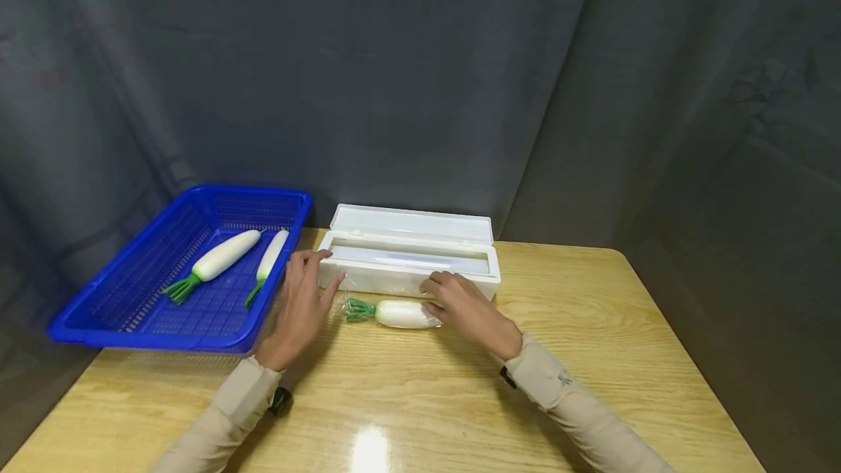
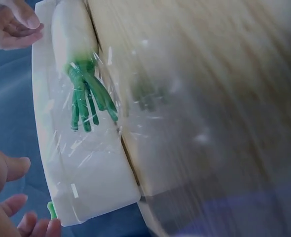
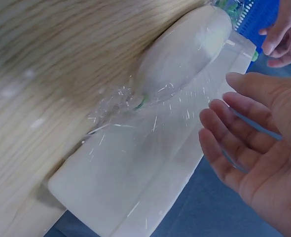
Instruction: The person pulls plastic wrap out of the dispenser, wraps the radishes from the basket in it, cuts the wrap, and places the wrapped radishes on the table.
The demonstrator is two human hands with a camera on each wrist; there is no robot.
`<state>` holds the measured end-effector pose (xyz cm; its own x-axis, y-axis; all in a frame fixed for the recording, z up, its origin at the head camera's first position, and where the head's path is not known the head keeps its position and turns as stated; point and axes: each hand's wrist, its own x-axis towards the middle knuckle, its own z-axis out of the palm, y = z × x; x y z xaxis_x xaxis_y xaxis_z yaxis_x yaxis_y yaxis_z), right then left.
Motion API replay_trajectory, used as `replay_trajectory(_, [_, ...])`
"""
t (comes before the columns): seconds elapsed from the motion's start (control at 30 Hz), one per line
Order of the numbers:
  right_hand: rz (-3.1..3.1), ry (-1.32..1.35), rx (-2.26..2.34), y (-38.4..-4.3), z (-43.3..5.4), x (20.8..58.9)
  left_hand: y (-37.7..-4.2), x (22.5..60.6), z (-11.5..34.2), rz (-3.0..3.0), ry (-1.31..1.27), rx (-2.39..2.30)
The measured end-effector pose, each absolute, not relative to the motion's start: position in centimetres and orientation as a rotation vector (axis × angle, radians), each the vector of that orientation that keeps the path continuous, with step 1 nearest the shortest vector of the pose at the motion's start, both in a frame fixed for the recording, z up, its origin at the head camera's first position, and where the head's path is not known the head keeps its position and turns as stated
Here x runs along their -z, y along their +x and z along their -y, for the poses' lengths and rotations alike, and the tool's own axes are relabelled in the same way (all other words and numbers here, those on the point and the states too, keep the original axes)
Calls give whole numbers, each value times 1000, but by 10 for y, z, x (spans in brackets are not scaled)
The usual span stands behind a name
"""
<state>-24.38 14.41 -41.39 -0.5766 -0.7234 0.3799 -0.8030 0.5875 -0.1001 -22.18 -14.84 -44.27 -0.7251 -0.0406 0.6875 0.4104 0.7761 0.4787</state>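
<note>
A white radish with green stalks lies on the table in front of a long white box, wrapped in clear plastic film. The white box has its lid raised at the back, and a pale roll lies inside. My left hand is at the box's left end, its fingers loosely bent and apart. Near the radish's right end, my right hand has its fingertips close to the box front. In the right wrist view, the right hand's relaxed fingers hold nothing.
At the left stands a blue plastic basket with two more radishes in it, a thick one and a slimmer one. The wooden table ends against dark grey curtains at the back and sides.
</note>
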Motion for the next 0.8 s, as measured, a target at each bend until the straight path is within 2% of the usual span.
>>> replay_trajectory(0.2, [2482, 1256, -354, -247, -140, 415, -222, 443, 151, 2298, -204, 860])
replay_trajectory(0.5, [2456, 1275, -350, -249, -135, 414, -227, 445, 155, 2452, 0, 1162])
replay_trajectory(0.8, [2391, 1288, -328, -252, -128, 410, -239, 450, 158, 2429, 37, 1339])
